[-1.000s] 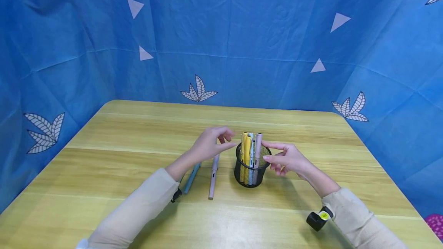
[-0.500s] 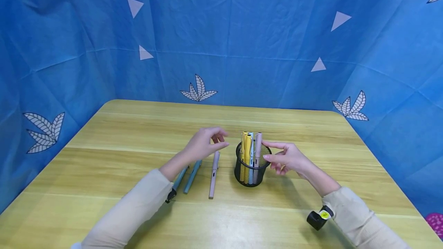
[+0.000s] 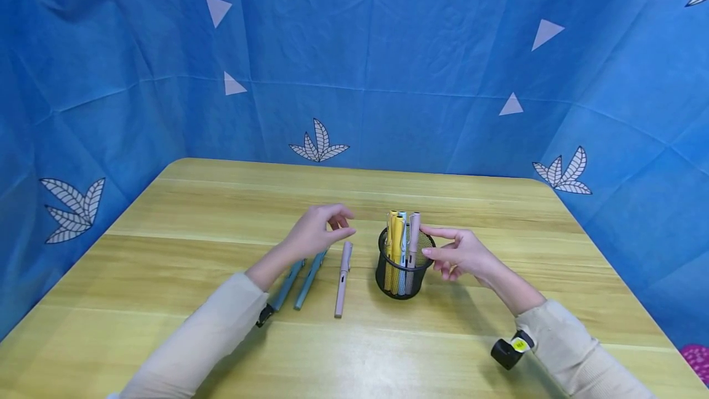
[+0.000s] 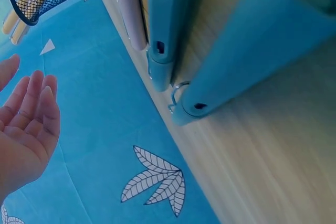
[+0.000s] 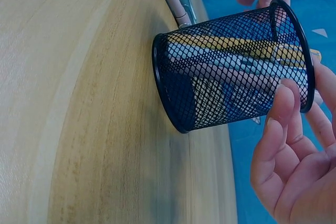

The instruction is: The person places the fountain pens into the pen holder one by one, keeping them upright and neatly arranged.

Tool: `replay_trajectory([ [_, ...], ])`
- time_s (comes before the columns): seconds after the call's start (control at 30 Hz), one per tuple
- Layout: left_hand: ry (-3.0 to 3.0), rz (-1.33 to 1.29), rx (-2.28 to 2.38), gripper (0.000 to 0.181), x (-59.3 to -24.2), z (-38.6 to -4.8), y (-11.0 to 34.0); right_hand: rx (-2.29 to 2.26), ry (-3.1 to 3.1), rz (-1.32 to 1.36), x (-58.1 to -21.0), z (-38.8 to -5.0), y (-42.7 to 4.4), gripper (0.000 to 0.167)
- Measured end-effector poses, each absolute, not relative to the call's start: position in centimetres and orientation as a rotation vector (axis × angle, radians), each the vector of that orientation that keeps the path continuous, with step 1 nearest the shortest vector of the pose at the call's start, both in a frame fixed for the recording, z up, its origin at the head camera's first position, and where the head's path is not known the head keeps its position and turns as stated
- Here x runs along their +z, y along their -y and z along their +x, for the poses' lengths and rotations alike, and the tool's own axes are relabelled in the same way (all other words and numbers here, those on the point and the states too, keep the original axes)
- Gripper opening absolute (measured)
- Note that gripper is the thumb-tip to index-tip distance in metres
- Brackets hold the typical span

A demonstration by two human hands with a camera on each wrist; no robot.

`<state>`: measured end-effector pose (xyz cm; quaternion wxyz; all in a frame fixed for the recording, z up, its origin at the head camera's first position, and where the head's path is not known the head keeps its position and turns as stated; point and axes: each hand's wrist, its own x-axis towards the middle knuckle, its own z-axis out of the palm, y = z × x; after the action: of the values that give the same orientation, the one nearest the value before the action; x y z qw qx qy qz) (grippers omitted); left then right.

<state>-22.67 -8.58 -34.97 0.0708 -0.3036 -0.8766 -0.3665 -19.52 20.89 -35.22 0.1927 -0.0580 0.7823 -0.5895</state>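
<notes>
A black mesh pen holder stands upright on the table. My right hand holds it by the right side of its rim, thumb in front and index finger behind. Inside are two yellow pens, a light blue pen and a lilac pen. Left of the holder, my left hand hovers with loosely bent fingers and nothing in it. Below that hand a lilac pen and two teal pens lie side by side; the left wrist view shows the teal barrels close up.
The wooden table reaches back to a blue curtain with leaf and triangle prints. A black wrist camera hangs below the right sleeve. Something pink shows at the right edge.
My left hand has drawn away to the left from the pen holder, uncovering more of the lilac and teal pens. The right hand stays at the holder's rim.
</notes>
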Motion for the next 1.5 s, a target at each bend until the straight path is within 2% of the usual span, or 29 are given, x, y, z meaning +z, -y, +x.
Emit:
replay_trajectory([
  [0.6,2.694,-0.868,-1.096,0.024,-36.0,-22.6,10.8,-1.661,-2.192,-0.183,-35.3,-19.5,-20.9,0.067],
  [0.87,2.759,-0.904,-1.027,0.033,-36.2,-22.4,12.4,-1.665,-2.188,-0.181,-35.3,-19.4,-20.9,0.067],
  [1.2,2.901,-0.992,-1.011,0.055,-36.4,-22.4,14.2,-1.674,-2.179,-0.177,-35.1,-19.4,-20.8,0.066],
  [1.5,2.997,-1.01,-0.936,0.064,-36.3,-22.4,15.1,-1.672,-2.18,-0.169,-35.2,-19.4,-20.8,0.067],
])
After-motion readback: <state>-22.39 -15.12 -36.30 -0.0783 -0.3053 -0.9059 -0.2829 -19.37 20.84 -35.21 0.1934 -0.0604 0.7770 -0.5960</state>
